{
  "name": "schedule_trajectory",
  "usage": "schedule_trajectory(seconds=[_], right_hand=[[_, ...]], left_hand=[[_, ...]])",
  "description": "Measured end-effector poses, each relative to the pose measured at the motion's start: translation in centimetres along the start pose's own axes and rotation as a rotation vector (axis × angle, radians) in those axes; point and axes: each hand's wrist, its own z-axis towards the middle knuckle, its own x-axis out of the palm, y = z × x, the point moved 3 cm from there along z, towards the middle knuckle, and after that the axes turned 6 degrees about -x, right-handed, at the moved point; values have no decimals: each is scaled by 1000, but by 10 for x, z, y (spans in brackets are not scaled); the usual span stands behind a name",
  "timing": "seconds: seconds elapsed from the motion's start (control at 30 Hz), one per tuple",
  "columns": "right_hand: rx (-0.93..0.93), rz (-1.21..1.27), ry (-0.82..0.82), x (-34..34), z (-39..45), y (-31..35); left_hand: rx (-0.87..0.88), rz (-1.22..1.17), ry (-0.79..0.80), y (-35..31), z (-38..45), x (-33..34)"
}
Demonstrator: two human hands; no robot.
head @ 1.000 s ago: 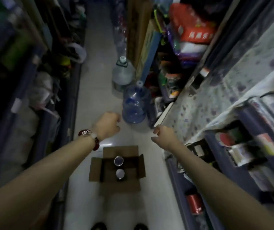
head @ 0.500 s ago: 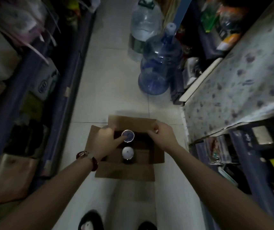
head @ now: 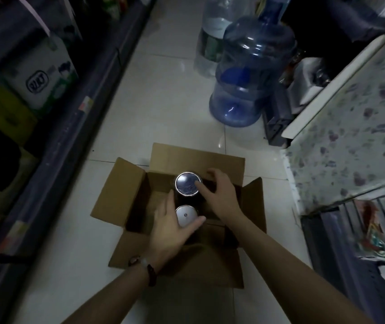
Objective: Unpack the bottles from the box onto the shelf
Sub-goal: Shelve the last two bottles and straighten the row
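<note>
An open cardboard box sits on the tiled floor of a narrow aisle. Two dark bottles stand inside it, seen from above. The far bottle has a shiny bluish cap; the near bottle has a white-silver cap. My left hand, with a beaded bracelet at the wrist, wraps around the near bottle, thumb on its right side. My right hand reaches in from the right and holds the far bottle, thumb on the cap's rim. The bottles' bodies are hidden in the dark box.
A large blue water jug and a clear one stand on the floor beyond the box. A shelf unit with a patterned cover and packed goods below lines the right. A dark shelf edge with cartons lines the left.
I have bent lower toward the box. Both hands came down from mid-air to the box and now close around the two bottles.
</note>
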Motion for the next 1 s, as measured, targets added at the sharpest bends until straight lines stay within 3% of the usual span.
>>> schedule_trajectory(seconds=[0.37,0.57,1.0], right_hand=[[-137,203,130,43,20,-5],[-187,142,108,39,18,-17],[-59,130,-50,43,18,-34]], left_hand=[[170,37,-100,14,14,16],[84,-25,-98,24,23,4],[0,-109,-237,30,42,-22]])
